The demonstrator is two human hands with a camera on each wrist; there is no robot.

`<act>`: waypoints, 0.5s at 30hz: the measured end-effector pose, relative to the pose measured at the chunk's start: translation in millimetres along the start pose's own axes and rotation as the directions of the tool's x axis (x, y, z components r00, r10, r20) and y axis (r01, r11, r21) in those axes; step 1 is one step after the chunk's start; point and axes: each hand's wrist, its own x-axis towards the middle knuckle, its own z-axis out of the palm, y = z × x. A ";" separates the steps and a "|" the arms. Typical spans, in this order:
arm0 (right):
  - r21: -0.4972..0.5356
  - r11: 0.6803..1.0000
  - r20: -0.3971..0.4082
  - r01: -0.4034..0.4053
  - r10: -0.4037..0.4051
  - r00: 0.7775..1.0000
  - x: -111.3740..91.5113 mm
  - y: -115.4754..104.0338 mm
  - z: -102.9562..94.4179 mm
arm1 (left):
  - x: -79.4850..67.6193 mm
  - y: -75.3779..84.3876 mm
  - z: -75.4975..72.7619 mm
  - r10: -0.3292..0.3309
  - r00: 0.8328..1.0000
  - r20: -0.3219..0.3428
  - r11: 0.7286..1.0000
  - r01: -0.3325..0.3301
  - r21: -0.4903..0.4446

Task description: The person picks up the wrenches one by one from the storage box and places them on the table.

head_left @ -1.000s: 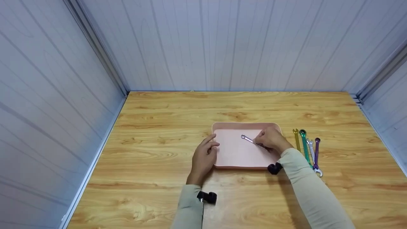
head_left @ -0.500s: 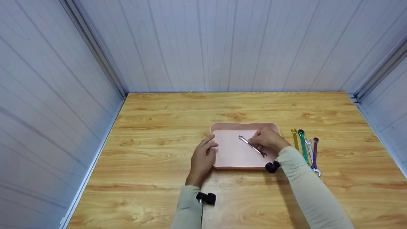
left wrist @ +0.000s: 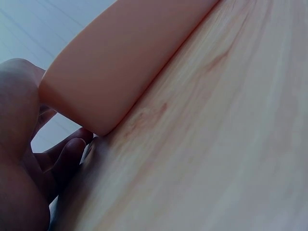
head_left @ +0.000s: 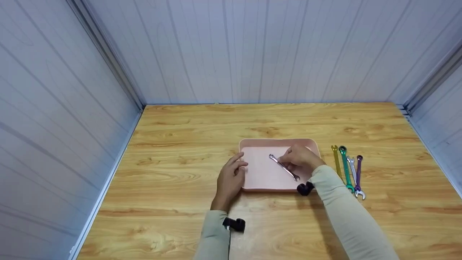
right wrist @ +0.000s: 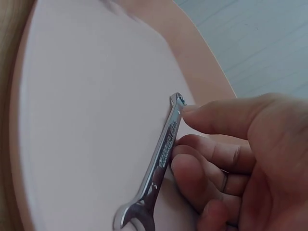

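Note:
A silver combination wrench [head_left: 283, 167] lies aslant over the floor of a pink rectangular tray [head_left: 258, 177], its open end toward the near right. My right hand [head_left: 300, 157] pinches it near the ring end; in the right wrist view the thumb [right wrist: 207, 115] is on the shank of the wrench [right wrist: 161, 154] and the other fingers curl beside it. Whether the wrench touches the tray floor, I cannot tell. At the tray's left side my left hand [head_left: 230, 179] holds the wall, thumb over the rim. The left wrist view shows its fingers [left wrist: 67, 156] low by the tray's outer corner [left wrist: 103, 96].
To the right of the tray several wrenches lie side by side: a gold one [head_left: 336, 160], a green one [head_left: 345, 168], a silver one [head_left: 352, 169] and a purple one [head_left: 358, 173]. The wooden table [head_left: 173, 173] meets pale panel walls [head_left: 245, 54] at the back and sides.
My right hand has moved slightly left with the wrench, which has turned so its open end now shows at the near right. The left hand stays at the tray's side.

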 end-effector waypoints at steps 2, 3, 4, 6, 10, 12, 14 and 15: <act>0.011 1.000 -0.002 -0.016 0.016 1.000 0.0 -1.8 0.7 | 0.4 0.6 -0.5 -0.002 1.000 -0.004 1.000 0.002 -0.001; 0.018 1.000 -0.001 -0.022 0.022 1.000 0.0 -2.7 0.9 | 0.6 1.0 -0.8 -0.003 1.000 -0.005 1.000 0.003 -0.004; 0.028 0.999 0.000 -0.028 0.028 1.000 0.0 -3.6 1.1 | 0.8 1.3 -1.1 -0.001 1.000 -0.007 1.000 0.001 -0.006; 0.042 0.998 0.001 -0.041 0.041 0.999 0.3 -5.0 1.3 | 1.1 2.0 -1.7 0.005 1.000 -0.011 1.000 -0.006 -0.011; 0.011 0.999 -0.011 -0.050 0.050 0.999 1.7 -6.7 1.4 | 1.3 1.7 -2.1 0.003 1.000 -0.016 1.000 -0.004 -0.017; -0.021 0.999 -0.015 -0.046 0.046 0.999 2.5 -7.0 1.9 | 0.8 1.6 -1.8 -0.011 1.000 -0.013 1.000 0.011 -0.019; -0.027 0.999 -0.014 -0.043 0.042 0.999 3.3 -6.8 3.4 | 0.3 1.0 -1.2 -0.027 1.000 -0.007 0.999 0.027 -0.020; -0.026 0.999 -0.014 -0.038 0.038 0.999 3.9 -6.8 4.4 | 0.1 1.1 -0.9 -0.035 0.999 -0.003 0.999 0.035 -0.021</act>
